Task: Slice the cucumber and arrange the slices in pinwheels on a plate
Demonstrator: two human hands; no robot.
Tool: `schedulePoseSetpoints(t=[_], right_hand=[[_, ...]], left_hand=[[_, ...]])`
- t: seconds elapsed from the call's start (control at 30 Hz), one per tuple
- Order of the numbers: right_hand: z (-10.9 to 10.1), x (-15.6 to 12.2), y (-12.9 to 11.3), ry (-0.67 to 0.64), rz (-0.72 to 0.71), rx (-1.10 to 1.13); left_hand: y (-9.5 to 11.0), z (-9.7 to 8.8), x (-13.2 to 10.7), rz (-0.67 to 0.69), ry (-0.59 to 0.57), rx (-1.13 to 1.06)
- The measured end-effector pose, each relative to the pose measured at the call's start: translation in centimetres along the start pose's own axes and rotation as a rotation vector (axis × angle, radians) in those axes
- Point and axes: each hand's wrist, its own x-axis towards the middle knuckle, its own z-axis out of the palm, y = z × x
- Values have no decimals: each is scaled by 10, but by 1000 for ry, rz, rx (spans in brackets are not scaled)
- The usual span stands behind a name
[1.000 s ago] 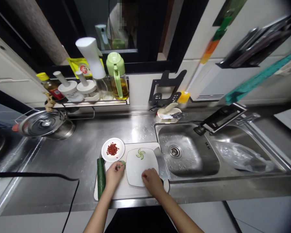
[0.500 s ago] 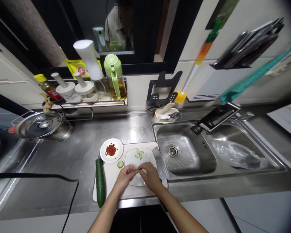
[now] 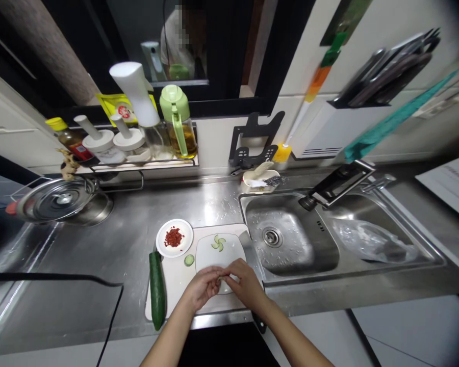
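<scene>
My left hand (image 3: 205, 288) and my right hand (image 3: 245, 285) meet over the front of a square white plate (image 3: 204, 253). Between their fingertips is a small pale-green piece, apparently a cucumber slice (image 3: 222, 279), mostly covered by the fingers. Both hands are closed on it, the left with its palm turned partly up, the right in a pinch. Thin cucumber pieces (image 3: 219, 243) form a curved pinwheel on the plate's far part. Left of the plate, a round cucumber slice (image 3: 189, 260) lies on the pale cutting board (image 3: 176, 290).
A whole cucumber (image 3: 157, 293) lies along the board's left edge, near a round white dish (image 3: 159, 238) of chopped red bits. A knife (image 3: 259, 322) rests by the board's right side, against the sink (image 3: 290, 234). Bottles (image 3: 179, 125) and jars line the rack behind.
My hands have drawn together and slightly lower. My left palm has turned upward, and the small piece is now more hidden. The view has shifted slightly.
</scene>
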Motion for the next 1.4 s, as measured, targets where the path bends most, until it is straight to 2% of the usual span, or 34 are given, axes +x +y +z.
schedulePoseSetpoints(t=[0.13,0.3,0.4,0.5,0.83,1.0,1.2,1.4], right_hand=[[-9,2,15,7,136,-23],[-21,14,35,-56,330,-179],[-27,23,43,-103,367,-338],[-31,29,47,-114,376,-412],[-29,33,46,-122,408,-551],[-24,30,50,-139,395,-635],[-23,30,51,-134,391,-633],[-24,22,51,-46,404,-625]], left_hand=[[-2,2,6,100,101,142],[-12,15,23,291,246,590],[-16,28,31,379,343,847],[-16,39,38,457,373,1015],[-20,40,54,475,424,1325],[-21,43,53,483,426,1386],[-24,43,53,528,444,1432],[-26,41,52,577,433,1504]])
